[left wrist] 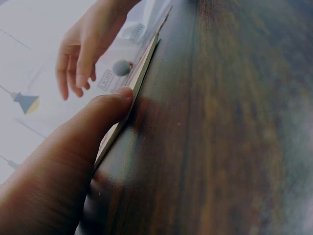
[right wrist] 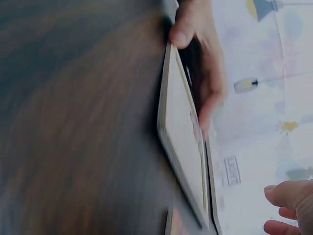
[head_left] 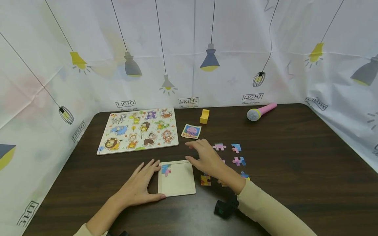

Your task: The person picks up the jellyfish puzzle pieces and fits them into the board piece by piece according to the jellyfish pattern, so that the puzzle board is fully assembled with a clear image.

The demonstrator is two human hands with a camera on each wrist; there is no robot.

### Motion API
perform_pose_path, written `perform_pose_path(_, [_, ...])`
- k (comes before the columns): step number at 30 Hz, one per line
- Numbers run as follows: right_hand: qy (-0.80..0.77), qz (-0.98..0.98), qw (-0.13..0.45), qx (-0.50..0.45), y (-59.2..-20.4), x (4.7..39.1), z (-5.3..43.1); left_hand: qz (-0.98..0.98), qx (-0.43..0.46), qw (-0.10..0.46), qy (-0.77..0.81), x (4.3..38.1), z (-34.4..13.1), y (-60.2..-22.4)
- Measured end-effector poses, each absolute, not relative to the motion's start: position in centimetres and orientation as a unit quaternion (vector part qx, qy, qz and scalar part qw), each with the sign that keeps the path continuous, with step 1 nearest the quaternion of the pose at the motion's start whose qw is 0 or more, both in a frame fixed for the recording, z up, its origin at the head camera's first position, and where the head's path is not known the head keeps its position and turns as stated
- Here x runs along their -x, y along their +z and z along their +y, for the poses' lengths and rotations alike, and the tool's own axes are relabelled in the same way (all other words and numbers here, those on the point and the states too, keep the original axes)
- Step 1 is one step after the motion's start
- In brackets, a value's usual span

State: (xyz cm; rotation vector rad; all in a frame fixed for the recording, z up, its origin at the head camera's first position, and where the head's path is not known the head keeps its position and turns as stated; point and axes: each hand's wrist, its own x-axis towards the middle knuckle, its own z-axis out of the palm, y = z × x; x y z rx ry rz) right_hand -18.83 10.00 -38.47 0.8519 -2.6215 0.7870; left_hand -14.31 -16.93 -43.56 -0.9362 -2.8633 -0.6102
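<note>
A shallow pale wooden puzzle board [head_left: 178,183] lies on the dark table, one blue-and-pink jigsaw piece [head_left: 166,169] in its upper left corner. My left hand [head_left: 138,186] rests at the board's left side, fingers extended and spread, with the thumb touching the near left corner. In the left wrist view that thumb [left wrist: 115,105] presses along the board's edge. Above the board's upper right corner hovers my right hand [head_left: 208,159], its fingers loosely bent and nothing visible between them. Several loose jigsaw pieces [head_left: 238,161] lie right of the board, some partly hidden beneath the right forearm.
Behind the left hand lies a large animal puzzle board [head_left: 138,129]. A small picture card [head_left: 191,131] and a yellow block [head_left: 204,116] lie to its right. A pink toy microphone [head_left: 261,111] is at the back right, before the lamp-print cloth [head_left: 183,65].
</note>
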Motion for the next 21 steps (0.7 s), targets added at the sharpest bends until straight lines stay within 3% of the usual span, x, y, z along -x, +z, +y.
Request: perform_pose_path(21, [0.251, -0.939, 0.099, -0.214, -39.5, 21.5, 17.3, -0.929, 0.308, 0.036, -0.202, 14.4, -17.0, -43.7])
